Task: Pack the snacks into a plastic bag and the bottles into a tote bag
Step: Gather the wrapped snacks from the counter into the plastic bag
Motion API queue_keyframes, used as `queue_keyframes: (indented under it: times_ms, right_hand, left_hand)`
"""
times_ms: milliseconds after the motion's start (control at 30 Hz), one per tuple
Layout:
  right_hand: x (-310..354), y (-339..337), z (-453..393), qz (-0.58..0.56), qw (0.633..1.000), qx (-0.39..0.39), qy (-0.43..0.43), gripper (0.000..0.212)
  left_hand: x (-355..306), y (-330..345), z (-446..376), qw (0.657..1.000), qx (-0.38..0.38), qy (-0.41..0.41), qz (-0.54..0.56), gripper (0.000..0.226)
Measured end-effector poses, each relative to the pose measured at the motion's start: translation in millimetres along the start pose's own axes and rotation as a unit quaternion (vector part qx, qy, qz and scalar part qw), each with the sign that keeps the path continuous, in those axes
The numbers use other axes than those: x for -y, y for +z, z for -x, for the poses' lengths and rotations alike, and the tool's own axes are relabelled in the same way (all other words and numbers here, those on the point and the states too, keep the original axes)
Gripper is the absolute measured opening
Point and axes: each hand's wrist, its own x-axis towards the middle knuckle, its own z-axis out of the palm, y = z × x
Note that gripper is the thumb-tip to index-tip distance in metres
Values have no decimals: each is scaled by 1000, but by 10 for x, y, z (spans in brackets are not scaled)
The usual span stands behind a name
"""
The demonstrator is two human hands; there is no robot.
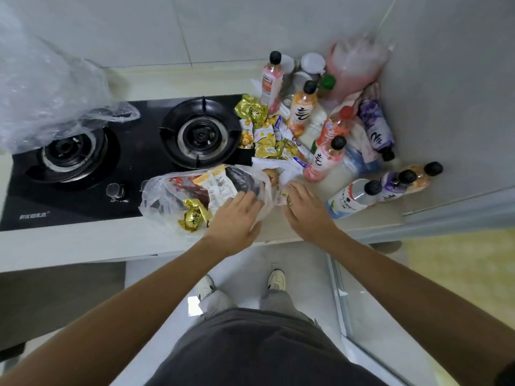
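A clear plastic bag [167,196] lies on the counter's front edge, partly over the stove, with several snack packets and a gold-wrapped sweet inside. My left hand [237,215] grips the bag's rim at its mouth, fingers over the plastic and thumb below. My right hand [303,210] is just right of the mouth, fingers curled on a small white-and-yellow snack packet [281,196]. A pile of loose gold and yellow snacks [264,132] lies behind the bag. Several drink bottles [324,160] stand to the right, and three more bottles [359,195] lie on their sides.
A black two-burner gas stove [111,162] fills the counter's left. Crumpled clear plastic [41,93] hangs over its left burner. A pink-filled bag [354,68] and jars sit in the back corner against the walls. Cloth [362,143] lies under the bottles.
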Motion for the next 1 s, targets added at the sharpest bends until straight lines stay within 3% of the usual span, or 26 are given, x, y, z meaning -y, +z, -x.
queue_keyframes:
  times_ms: [100, 233, 367, 533, 833, 1000]
  right_hand:
    - [-283, 41, 43, 11, 999, 43, 28, 61]
    - [-490, 128, -41, 3, 999, 52, -2, 64]
    - [-591, 298, -160, 36, 995, 54, -76, 57]
    - [-657, 386, -128, 54, 997, 30, -46, 38]
    - [-639, 397, -197, 109, 992, 53, 39, 38]
    - [-559, 331, -129, -2, 997, -21, 79, 37]
  left_hand:
    - [-327, 155, -283, 998, 40, 25, 34, 44]
    - [-463, 296, -720, 995, 83, 4, 45, 54]
    - [-306, 367, -1174, 992, 84, -84, 30, 54]
    - [-83, 496, -1388, 978, 125, -164, -26, 42]
    - [-61, 592, -1458, 980, 96, -166, -46, 44]
    - [-67, 384, -1281, 990, 25, -131, 50, 37]
